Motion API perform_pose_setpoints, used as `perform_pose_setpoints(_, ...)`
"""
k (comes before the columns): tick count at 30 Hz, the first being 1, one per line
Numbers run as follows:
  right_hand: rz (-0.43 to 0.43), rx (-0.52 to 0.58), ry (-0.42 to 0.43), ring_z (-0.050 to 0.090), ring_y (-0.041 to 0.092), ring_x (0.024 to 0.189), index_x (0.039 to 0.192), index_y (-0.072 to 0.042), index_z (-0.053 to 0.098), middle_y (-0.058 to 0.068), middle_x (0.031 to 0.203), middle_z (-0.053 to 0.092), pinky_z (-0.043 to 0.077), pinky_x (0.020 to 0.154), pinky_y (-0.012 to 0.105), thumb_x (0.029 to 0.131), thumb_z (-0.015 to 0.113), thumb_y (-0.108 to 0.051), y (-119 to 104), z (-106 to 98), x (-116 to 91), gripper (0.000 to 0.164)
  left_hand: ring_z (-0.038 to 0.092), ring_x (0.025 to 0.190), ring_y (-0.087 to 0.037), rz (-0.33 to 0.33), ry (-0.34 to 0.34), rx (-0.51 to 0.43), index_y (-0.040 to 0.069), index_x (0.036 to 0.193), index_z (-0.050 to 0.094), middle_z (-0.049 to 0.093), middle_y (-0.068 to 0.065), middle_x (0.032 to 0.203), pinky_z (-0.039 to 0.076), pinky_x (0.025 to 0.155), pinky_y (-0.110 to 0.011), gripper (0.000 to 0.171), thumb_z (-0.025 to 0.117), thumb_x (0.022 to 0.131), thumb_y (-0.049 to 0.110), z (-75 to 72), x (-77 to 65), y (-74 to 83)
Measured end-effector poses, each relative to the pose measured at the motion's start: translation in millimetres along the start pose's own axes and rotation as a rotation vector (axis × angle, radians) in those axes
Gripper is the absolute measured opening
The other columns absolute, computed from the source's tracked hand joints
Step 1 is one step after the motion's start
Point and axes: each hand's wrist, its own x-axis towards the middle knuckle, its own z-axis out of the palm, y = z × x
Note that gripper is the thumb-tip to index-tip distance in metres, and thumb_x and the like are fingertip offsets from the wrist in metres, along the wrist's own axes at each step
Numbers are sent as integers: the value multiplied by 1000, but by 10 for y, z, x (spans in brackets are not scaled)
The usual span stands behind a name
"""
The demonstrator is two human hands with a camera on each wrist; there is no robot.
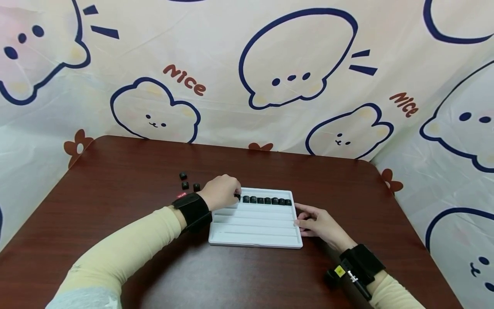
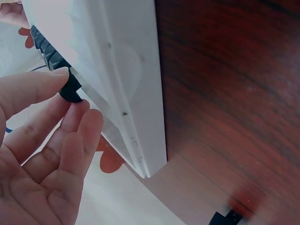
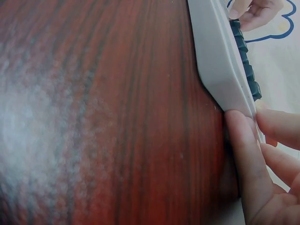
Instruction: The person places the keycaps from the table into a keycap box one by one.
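Observation:
A white tray (image 1: 254,236) with raised ridges across it lies on the brown table. Along its far side runs a row of black keycaps (image 1: 268,200). My left hand (image 1: 220,191) is over the tray's far left corner and pinches one black keycap (image 2: 71,90) between thumb and fingertips, at the left end of that row. On the tray's right edge, my right hand (image 1: 318,223) grips the rim, its thumb (image 3: 243,133) pressed to the outer side and the other fingers by the top edge.
Several loose keycaps (image 1: 185,185) lie left of the tray, beyond my left forearm, with a small red piece (image 1: 182,195) beside them. A printed cloth (image 1: 224,116) hangs behind the table's far edge and at both sides. Black bands (image 1: 194,210) wrap both wrists.

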Motion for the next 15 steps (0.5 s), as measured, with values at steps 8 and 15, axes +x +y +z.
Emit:
perform_pose_setpoints(8,-4,-9,4,62,19,78,154,5,38,15,107,57,60,71,32,97,68,-1,5,-14,12,65,64,82,-15,0,-10,18,9,99,80,75,-5,101,57,76,-39,10,78,90,7,12,16,19)
perform_pose_setpoints(15,-5,18,-6,62,18,82,154,4,39,15,108,57,60,72,31,98,67,0,3,-2,9,64,64,82,-15,-4,2,39,10,99,80,75,-5,100,58,73,-37,11,80,88,8,52,36,29)
